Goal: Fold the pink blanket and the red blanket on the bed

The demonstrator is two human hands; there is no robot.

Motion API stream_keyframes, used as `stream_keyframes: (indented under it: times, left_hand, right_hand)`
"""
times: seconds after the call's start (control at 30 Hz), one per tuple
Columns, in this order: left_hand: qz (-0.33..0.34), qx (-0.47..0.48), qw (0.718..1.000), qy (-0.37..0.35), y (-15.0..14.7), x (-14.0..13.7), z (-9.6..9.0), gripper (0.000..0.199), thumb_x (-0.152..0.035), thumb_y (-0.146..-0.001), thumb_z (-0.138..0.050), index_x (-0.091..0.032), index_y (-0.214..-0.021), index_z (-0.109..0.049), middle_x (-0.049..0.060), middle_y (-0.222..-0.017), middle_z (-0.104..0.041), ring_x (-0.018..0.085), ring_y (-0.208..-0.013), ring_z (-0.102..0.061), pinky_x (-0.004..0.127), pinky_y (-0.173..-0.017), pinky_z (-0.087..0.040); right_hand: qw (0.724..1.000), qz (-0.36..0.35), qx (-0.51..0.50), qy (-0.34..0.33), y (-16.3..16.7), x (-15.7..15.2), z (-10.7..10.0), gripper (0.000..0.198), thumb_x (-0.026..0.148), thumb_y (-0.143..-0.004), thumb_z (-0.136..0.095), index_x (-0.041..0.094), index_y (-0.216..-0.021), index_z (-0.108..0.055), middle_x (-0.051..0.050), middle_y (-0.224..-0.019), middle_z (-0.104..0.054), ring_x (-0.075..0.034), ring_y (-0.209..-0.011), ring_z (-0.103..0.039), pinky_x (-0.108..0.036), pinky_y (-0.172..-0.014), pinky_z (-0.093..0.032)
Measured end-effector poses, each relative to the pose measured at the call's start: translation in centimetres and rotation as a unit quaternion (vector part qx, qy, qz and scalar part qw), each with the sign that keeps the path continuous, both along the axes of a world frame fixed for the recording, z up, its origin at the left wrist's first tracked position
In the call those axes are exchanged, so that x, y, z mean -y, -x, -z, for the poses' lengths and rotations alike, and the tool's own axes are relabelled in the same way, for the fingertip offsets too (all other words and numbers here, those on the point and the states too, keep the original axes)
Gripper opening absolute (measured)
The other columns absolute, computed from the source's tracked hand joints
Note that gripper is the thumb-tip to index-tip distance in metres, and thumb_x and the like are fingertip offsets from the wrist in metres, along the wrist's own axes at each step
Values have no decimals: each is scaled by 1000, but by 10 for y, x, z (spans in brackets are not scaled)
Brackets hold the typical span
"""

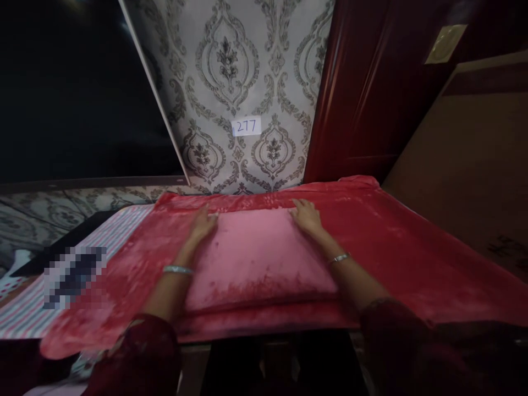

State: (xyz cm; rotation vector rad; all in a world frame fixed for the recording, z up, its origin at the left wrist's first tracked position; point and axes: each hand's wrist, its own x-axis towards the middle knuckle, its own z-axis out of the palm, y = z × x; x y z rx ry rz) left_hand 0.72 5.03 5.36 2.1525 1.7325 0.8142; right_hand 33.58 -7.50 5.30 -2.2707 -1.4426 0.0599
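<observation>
A soft pink rectangle of cloth (258, 247) with a mottled red plush near edge lies flat on a wide red plush blanket (396, 247). Whether it is folded fabric or a thin cushion, I cannot tell. My left hand (202, 223) rests at its far left corner, fingers stretched forward and thumb against the edge. At the far right corner lies my right hand (306, 216), palm down with fingers apart. Both forearms reach along the sides of the pink cloth. Each wrist wears a bracelet.
A large dark screen (82, 99) stands at back left. Patterned wallpaper (229, 60) carries a paper label "277" (246, 126). Dark red wood panelling (358, 82) and a big cardboard box (466, 165) bound the right. A striped cloth (25, 313) and a pixelated patch lie at left.
</observation>
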Motion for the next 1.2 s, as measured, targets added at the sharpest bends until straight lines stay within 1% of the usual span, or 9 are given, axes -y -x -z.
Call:
stream_keyframes:
  times: [0.13, 0.27, 0.43, 0.53, 0.67, 0.77, 0.87, 0.97, 1.2]
  left_hand:
    - [149, -183, 972, -14, -2, 59, 25, 66, -55, -98, -46, -20, -154, -45, 14, -166, -33, 34, -157, -22, 57, -126, -18]
    - [135, -254, 958, -14, -4, 90, 43, 65, -53, -103, -34, -24, -161, -34, 13, -171, -20, 33, -159, -14, 62, -125, -13]
    - [143, -267, 953, 10, -6, 85, 34, 66, -51, -104, -34, -23, -162, -28, 13, -171, -17, 32, -159, -12, 61, -125, -14]
    - [157, -275, 948, 37, -2, 88, 18, 64, -48, -103, -38, -21, -161, -31, 13, -170, -20, 32, -158, -17, 60, -124, -22]
    - [161, -259, 952, 0, 8, 125, 6, 56, -44, -103, -36, -16, -150, -50, 18, -161, -42, 32, -152, -35, 57, -121, -31]
    - [257, -237, 934, -75, 14, 165, 17, 58, -46, -100, -47, -19, -152, -48, 15, -161, -44, 30, -152, -34, 55, -124, -26]
    - [321, -246, 909, -97, 18, 190, 36, 66, -28, -92, -59, -19, -155, -43, 14, -164, -39, 29, -154, -32, 52, -125, -27]
    - [311, -254, 910, -100, 25, 193, 49, 69, -10, -85, -56, -16, -154, -45, 16, -163, -39, 28, -153, -34, 50, -124, -31]
    - [261, -239, 928, -114, 57, 183, 56, 75, 0, -78, -47, -21, -150, -51, 11, -157, -48, 27, -150, -39, 54, -124, -30]
  right_hand:
    - [980, -152, 123, 40, 29, 47, 28, 59, 54, -103, -40, 33, -158, -41, -7, -168, -31, -35, -152, -28, -61, -118, -29]
    - [973, -166, 154, 47, 36, 71, 52, 61, 56, -104, -36, 31, -160, -38, -6, -169, -28, -35, -153, -26, -62, -120, -25]
    - [973, -169, 152, 34, 29, 67, 52, 59, 52, -105, -35, 29, -159, -38, -7, -168, -29, -35, -153, -28, -63, -119, -26]
    - [973, -183, 128, 65, 27, 71, 43, 57, 46, -106, -36, 26, -160, -38, -8, -168, -28, -34, -153, -27, -61, -120, -26]
    - [969, -209, 115, 58, 33, 107, 38, 54, 45, -106, -35, 25, -155, -47, -12, -165, -35, -35, -152, -30, -65, -116, -30]
    - [949, -284, 140, -5, 42, 142, 48, 56, 48, -103, -46, 29, -156, -45, -11, -165, -35, -35, -153, -28, -65, -117, -28]
    - [939, -312, 145, -27, 46, 163, 63, 62, 40, -99, -55, 29, -158, -41, -11, -164, -37, -32, -153, -28, -62, -118, -30]
    - [937, -313, 148, -47, 41, 169, 74, 62, 28, -95, -57, 25, -156, -44, -12, -162, -41, -31, -151, -34, -58, -118, -33]
    - [926, -313, 173, -125, 24, 177, 89, 74, 3, -83, -49, 21, -155, -46, -11, -154, -52, -27, -144, -45, -50, -117, -40]
